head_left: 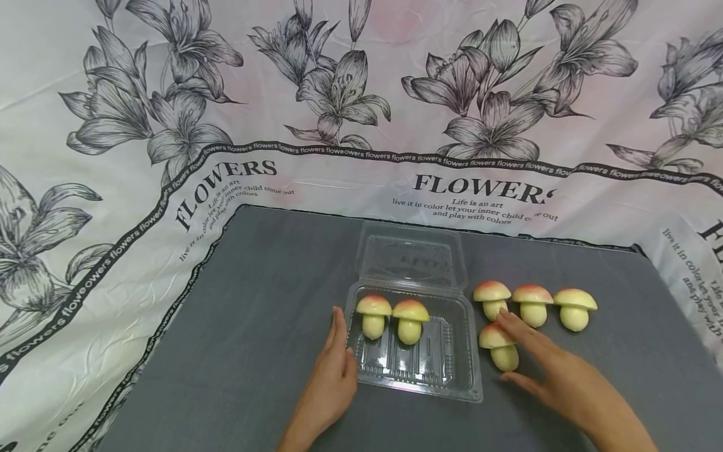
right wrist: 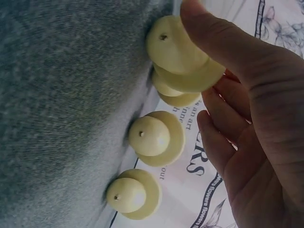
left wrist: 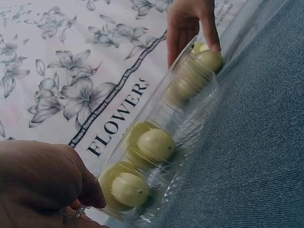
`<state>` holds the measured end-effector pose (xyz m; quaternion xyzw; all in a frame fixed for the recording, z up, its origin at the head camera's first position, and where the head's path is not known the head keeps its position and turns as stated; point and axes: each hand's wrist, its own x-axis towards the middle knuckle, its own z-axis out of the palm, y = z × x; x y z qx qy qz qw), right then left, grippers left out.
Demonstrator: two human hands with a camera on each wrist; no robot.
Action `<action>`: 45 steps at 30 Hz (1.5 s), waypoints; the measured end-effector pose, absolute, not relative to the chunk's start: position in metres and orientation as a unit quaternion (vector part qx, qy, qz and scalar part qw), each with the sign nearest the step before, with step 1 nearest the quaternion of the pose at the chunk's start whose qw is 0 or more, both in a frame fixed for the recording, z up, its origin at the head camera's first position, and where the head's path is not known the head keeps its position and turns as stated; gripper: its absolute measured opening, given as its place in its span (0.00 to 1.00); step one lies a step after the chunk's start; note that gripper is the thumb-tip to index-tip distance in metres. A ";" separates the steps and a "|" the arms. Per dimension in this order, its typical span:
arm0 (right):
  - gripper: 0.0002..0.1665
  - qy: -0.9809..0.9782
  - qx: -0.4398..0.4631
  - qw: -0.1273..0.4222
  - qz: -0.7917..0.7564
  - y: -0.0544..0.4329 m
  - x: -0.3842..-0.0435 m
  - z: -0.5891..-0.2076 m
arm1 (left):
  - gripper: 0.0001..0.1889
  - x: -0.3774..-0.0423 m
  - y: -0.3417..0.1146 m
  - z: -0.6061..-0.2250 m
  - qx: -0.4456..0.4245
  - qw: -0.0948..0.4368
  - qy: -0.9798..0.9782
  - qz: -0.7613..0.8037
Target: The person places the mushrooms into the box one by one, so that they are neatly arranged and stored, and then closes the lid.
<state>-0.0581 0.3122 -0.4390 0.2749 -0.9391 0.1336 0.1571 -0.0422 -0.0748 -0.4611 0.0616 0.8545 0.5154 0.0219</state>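
A clear plastic clamshell box (head_left: 452, 389) lies on the dark grey tabletop with its lid (head_left: 409, 251) folded back. Inside its left half stand two mushroom-shaped pieces (head_left: 373, 314) (head_left: 410, 320) with yellow-red caps and pale stems. My left hand (head_left: 330, 376) holds the box's left edge; the left wrist view shows the thumb and fingers around the rim. Just right of the box, my right hand (head_left: 570, 383) grips a mushroom (head_left: 503, 355) between thumb and fingers. In the right wrist view, the thumb is against that mushroom (right wrist: 175, 52) and the fingers are partly hidden behind its cap.
Three more mushrooms (head_left: 492, 298) (head_left: 533, 304) (head_left: 575, 309) stand in a row behind the right hand, right of the box. A white cloth (head_left: 339, 182) printed with flowers and lettering surrounds the tabletop (head_left: 254, 301) at the back and sides.
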 end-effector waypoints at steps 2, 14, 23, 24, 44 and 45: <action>0.63 -0.939 0.277 0.156 0.132 0.313 -0.058 -0.440 | 0.39 -0.042 -0.075 -0.462 0.064 0.022 0.853 0.518; 0.52 -0.941 0.275 0.152 0.126 0.313 -0.057 -0.446 | 0.39 -0.044 -0.075 -0.462 0.072 0.021 0.847 0.526; 0.48 -0.940 0.270 0.170 0.124 0.312 -0.056 -0.448 | 0.39 -0.044 -0.075 -0.463 0.073 0.021 0.849 0.523; 0.48 -0.941 0.266 0.167 0.122 0.312 -0.056 -0.448 | 0.39 -0.044 -0.075 -0.463 0.074 0.021 0.848 0.524; 0.60 -0.952 0.234 0.159 0.120 0.307 -0.053 -0.446 | 0.40 -0.043 -0.075 -0.463 0.071 0.025 0.844 0.531; 0.59 -0.951 0.234 0.162 0.122 0.307 -0.053 -0.445 | 0.40 -0.043 -0.075 -0.462 0.069 0.027 0.844 0.531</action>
